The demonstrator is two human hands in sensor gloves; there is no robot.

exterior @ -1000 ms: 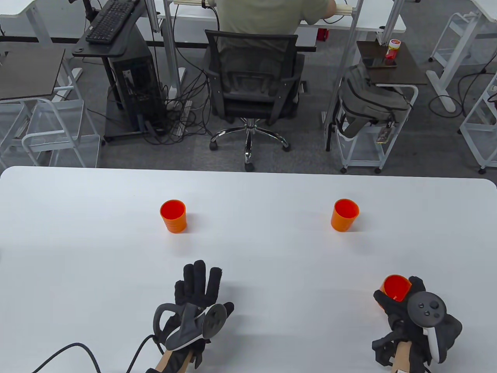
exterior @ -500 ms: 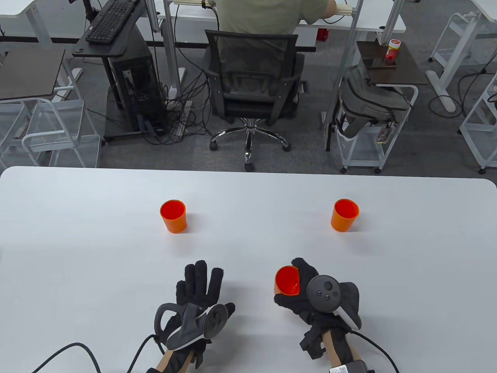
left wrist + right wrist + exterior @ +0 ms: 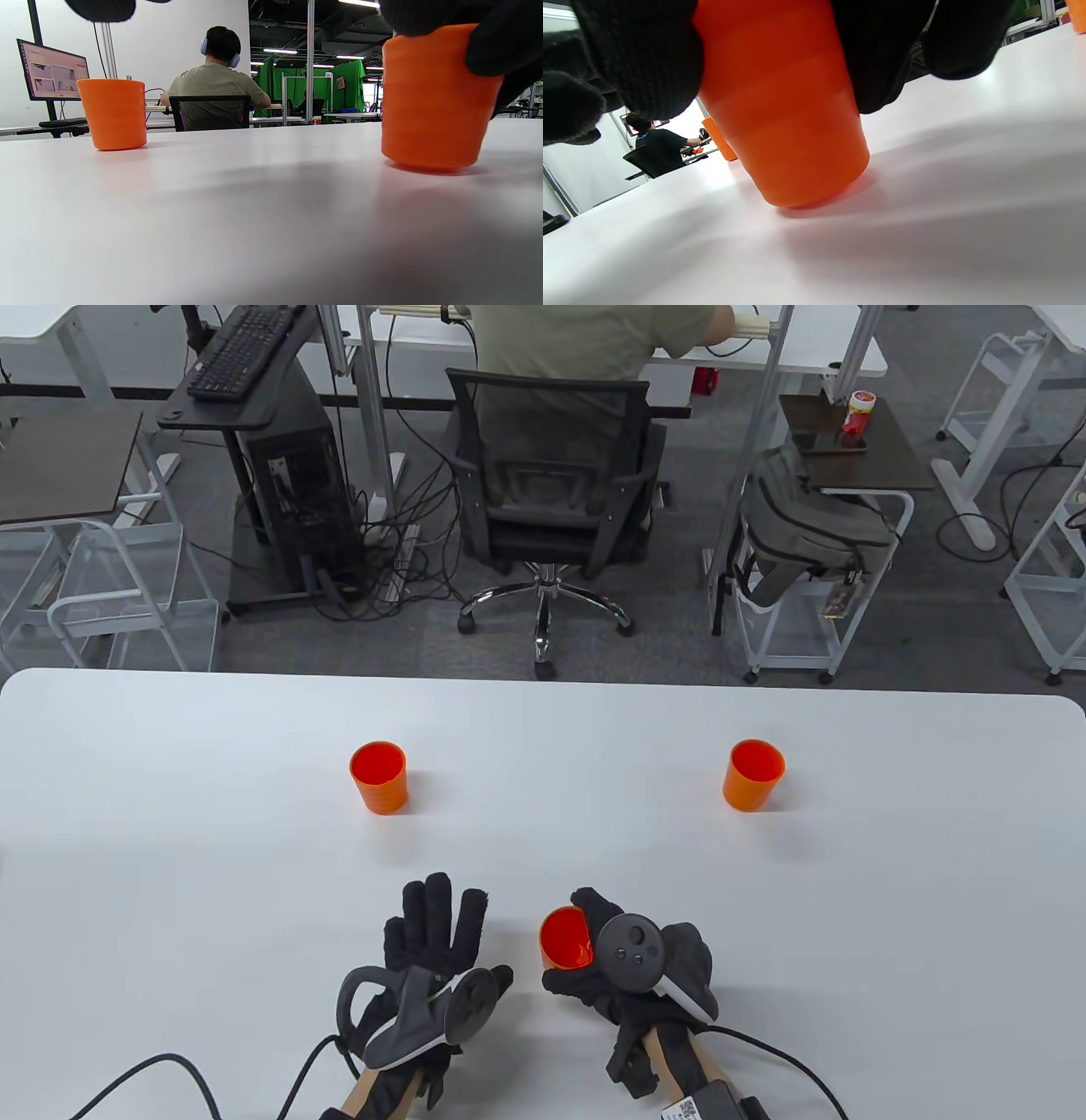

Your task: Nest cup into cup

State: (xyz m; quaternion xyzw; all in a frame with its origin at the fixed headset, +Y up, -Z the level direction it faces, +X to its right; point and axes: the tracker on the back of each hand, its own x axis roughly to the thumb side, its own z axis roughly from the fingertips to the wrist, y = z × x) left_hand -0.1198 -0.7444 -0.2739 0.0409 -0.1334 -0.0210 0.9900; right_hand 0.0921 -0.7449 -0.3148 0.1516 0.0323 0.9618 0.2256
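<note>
Three orange cups are on the white table [image 3: 170, 857]. My right hand [image 3: 594, 959] grips one cup [image 3: 567, 939] upright near the front middle; its base is at the tabletop in the left wrist view [image 3: 432, 97] and the right wrist view [image 3: 785, 106]. A second cup [image 3: 378, 777] stands at the middle left, also in the left wrist view [image 3: 113, 113]. A third cup [image 3: 752, 774] stands at the middle right. My left hand [image 3: 437, 933] lies flat on the table with fingers spread, holding nothing, just left of the held cup.
The table's far edge [image 3: 543, 678] runs behind the cups. Beyond it are an office chair [image 3: 551, 517] with a seated person, desks and carts. Cables [image 3: 170, 1069] trail from both wrists at the front edge.
My right hand has carried its cup from the front right of the table leftward to beside my left hand. The left hand and the other two cups have not moved.
</note>
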